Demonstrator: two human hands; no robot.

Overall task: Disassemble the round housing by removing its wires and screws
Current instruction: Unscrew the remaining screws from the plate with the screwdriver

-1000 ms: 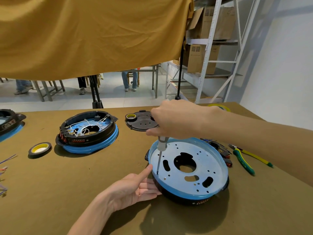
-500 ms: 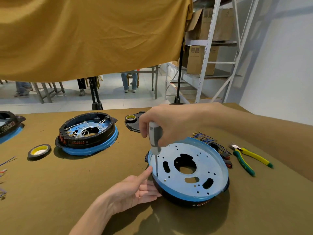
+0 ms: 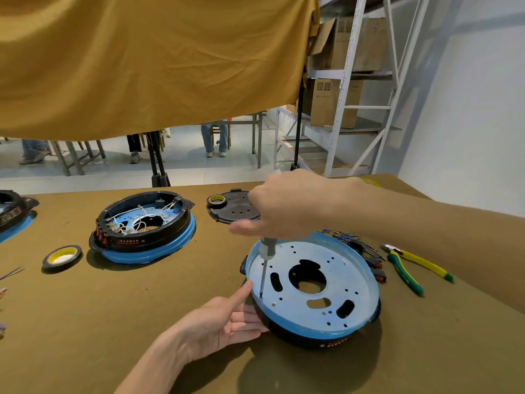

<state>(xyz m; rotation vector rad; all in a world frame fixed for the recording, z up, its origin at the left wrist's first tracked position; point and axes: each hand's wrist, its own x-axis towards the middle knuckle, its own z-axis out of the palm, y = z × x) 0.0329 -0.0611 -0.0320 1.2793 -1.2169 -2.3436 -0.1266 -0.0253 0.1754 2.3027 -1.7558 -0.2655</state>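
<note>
A round housing (image 3: 349,282) with a pale blue perforated plate and black rim lies in front of me on the brown table. My right hand (image 3: 287,206) grips the top of a grey screwdriver (image 3: 266,251), held upright with its tip on a screw near the plate's left edge. My left hand (image 3: 224,322) rests against the housing's left rim, fingers flat on the rim and thumb raised. Removed blue wires with red connectors (image 3: 366,254) lie behind the housing on the right.
A second housing (image 3: 145,223) with white wires inside stands at the left, with a third at the far left edge (image 3: 11,214). Two tape rolls (image 3: 61,255) (image 3: 216,199), a black cover plate (image 3: 235,209) and green-yellow pliers (image 3: 409,268) lie around.
My right hand has turned on the screwdriver handle, regripping its top. The screwdriver tip stays at the same screw and my left hand has not moved.
</note>
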